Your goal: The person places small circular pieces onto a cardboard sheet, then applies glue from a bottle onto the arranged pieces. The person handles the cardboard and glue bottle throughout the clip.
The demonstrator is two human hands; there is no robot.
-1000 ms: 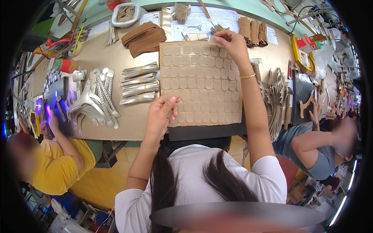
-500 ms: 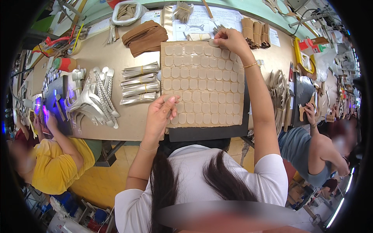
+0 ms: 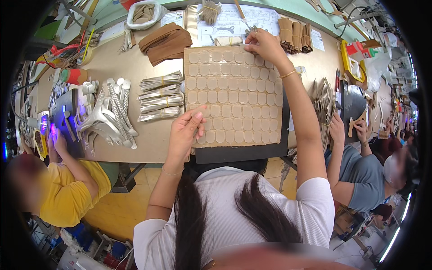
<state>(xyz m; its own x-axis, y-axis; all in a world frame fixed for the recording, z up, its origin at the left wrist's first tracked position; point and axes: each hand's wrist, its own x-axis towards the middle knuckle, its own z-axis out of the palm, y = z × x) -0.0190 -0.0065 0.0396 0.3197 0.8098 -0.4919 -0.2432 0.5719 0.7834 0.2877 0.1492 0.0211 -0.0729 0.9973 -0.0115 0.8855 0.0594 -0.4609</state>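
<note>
pinching a pale piece (image 3: 198, 110) in the left hand (image 3: 183, 131) over the board (image 3: 216, 49), lower left; with the right hand (image 3: 264, 46), pressing fingertips together by the top edge, cannot tell on what.

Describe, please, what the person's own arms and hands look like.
White short sleeves leave both forearms bare. A gold-coloured bracelet circles the right wrist, a finer, paler bracelet the left. The left hand and right hand are gloveless.
</note>
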